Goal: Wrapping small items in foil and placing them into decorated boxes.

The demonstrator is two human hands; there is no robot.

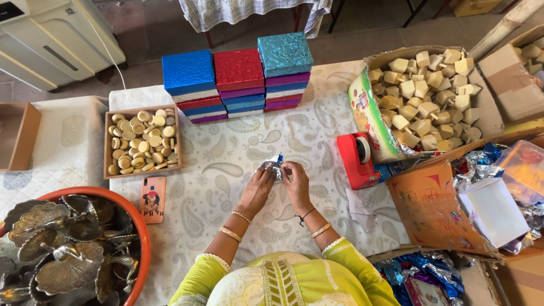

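Both hands meet over the middle of the surface [238, 164], which is covered by a pale cloth with a paisley print. Between them sits a small foil-wrapped piece [272, 167] — silvery, crinkled, with a trace of blue — held just above the cloth, near its centre and well in front of the stacked boxes.

The left hand [258, 186] has its grip narrow, fingertips pinched onto the left side of the foil. The right hand [296, 180] does the same from the other side, thumb and forefingers closed on the foil's right edge. The fingers of both hands curl inward, so the piece is mostly hidden; what lies inside the foil cannot be told. Bangles show at both wrists, and yellow-green sleeves below them.

Behind the hands stand three stacks of flat boxes [238, 85] with glittery lids — blue, red and turquoise on top. To the left, a shallow wooden tray [107, 153] holds round pale discs [141, 141], and a phone in a pink case [152, 199] lies just in front of it. At the lower left an orange tub [139, 226] is filled with metallic leaf-shaped dishes [56, 249].

To the right a red tape dispenser [356, 158] sits near the hands, and beside it an open carton [368, 113] is heaped with pale wooden blocks [425, 102]. Loose foil sheets [476, 167] lie further right.
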